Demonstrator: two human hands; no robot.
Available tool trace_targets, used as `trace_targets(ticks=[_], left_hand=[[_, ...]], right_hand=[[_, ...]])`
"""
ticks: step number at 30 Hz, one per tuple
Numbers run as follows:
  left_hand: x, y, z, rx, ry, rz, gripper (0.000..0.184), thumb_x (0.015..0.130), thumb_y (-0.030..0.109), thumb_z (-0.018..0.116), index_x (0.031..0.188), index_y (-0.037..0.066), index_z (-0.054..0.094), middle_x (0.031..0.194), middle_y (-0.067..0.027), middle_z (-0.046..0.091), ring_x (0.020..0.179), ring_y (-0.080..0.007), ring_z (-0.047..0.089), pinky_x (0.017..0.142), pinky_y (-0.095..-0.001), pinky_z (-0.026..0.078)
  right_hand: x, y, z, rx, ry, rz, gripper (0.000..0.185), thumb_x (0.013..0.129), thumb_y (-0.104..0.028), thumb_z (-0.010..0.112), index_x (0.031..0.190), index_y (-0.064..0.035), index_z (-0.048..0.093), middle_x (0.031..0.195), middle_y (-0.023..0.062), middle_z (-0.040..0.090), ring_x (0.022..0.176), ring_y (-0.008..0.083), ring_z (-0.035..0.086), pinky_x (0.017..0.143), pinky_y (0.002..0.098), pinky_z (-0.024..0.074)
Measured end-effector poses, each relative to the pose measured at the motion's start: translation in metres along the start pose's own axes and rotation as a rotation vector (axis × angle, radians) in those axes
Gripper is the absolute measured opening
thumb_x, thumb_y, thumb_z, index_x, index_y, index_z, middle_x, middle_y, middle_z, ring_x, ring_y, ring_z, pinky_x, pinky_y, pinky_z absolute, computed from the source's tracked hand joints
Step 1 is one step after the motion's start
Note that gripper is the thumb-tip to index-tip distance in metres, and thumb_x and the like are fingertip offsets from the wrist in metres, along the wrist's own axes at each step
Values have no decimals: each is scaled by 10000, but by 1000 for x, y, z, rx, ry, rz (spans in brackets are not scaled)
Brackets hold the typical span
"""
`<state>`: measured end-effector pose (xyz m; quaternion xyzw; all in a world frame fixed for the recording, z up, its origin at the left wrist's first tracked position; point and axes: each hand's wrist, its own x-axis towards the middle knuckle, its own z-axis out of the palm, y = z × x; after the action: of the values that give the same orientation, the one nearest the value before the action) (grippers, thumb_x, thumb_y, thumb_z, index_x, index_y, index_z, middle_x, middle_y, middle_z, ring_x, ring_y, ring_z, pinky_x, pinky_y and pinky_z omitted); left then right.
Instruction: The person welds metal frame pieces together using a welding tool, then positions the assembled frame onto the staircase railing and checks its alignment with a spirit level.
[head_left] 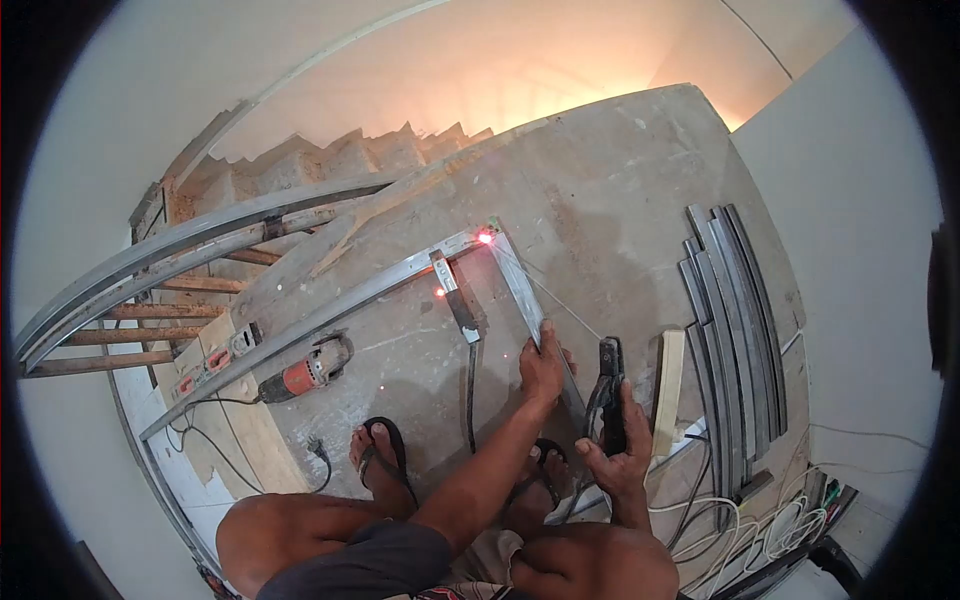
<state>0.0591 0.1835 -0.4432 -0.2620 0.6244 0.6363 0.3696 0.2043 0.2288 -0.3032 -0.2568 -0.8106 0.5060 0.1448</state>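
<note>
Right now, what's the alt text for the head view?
A person's right hand holds a black electrode holder, its thin rod pointing to a glowing red spot where two metal bars meet; the left hand grips one bar. A cabled clamp sits at the other. An orange grinder lies left, loose metal lengths right.

long bar (330, 314): slim silver-grey metal, lying low and slanted, bright red spot on its far end. short bar (517, 289): same silver metal, scuffed face, meets the long bar's far end and forms a corner, then angles back nearer the wearer. welding rod (562, 299): thin, straight, runs from the long bar's far end to the holder; tip contact lost in glare. electrode holder (611, 368): black, gripping the rod, right of the long bar, well apart.
</note>
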Motion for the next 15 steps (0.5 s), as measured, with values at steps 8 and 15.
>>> trace_targets(ticks=[8,15], left_hand=[[-12,7,1,-111,-62,113,556,993,586,474,863,46,506,667,-76,571,495,-198,573,468,-351,476],[-11,6,1,-118,-50,142,563,984,586,498,952,25,522,645,-66,555,502,-191,572,489,-343,485]], right_hand=[[2,4,0,-63,14,-69,987,733,-356,872,1493,34,378,1009,46,562,736,100,451,593,230,405],[7,-5,-5,-248,-37,-225,907,779,-347,816,1515,-38,384,912,45,553,661,115,482,537,241,401]])
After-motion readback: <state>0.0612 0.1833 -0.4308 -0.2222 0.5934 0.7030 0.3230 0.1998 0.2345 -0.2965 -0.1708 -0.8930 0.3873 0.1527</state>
